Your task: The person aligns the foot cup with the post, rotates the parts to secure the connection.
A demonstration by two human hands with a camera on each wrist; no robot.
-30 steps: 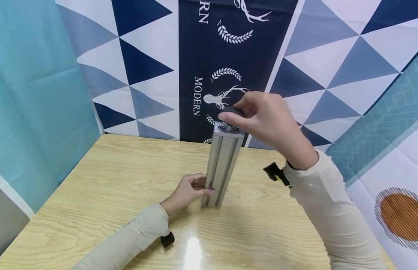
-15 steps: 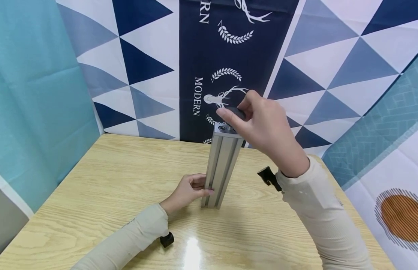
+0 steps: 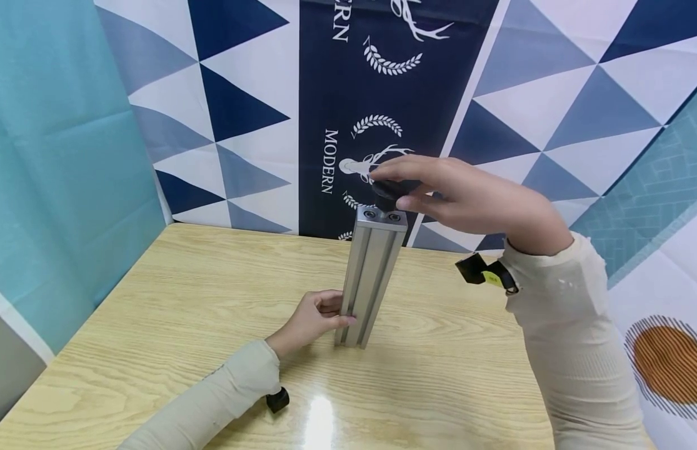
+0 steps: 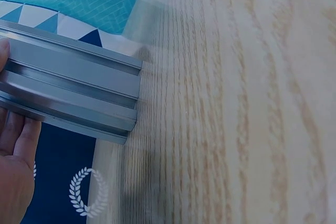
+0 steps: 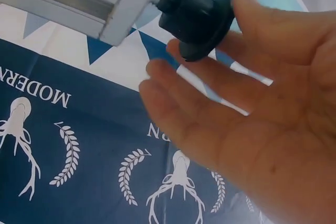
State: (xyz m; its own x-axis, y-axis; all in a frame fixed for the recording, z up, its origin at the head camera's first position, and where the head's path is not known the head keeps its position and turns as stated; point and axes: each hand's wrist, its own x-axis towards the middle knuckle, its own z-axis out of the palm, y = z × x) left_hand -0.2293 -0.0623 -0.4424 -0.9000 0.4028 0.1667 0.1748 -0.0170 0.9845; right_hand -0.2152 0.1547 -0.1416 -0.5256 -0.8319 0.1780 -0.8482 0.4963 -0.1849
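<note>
A silver aluminium profile [image 3: 371, 269] stands upright on the wooden table. My left hand [image 3: 311, 322] holds it low down, thumb across the front and fingers at the left side. In the left wrist view, its slotted lower end meets the tabletop. A metal plate with two bolts [image 3: 369, 214] caps the top. Above this plate sits a black levelling foot [image 5: 197, 22], with a short threaded stud visible in the right wrist view. My right hand [image 3: 472, 197] holds the foot's wide rim between thumb and fingers; the other fingers spread loosely beyond it.
The wooden table [image 3: 241, 269] extends around the profile. Patterned cloth [image 3: 247, 119] hangs close behind it, with a teal curtain [image 3: 50, 156] on the left. Small black cameras are strapped to both wrists.
My right hand has turned about the levelling foot: its wrist swung right and up, and the thumb moved from the foot's left to its right side. The left hand stays put.
</note>
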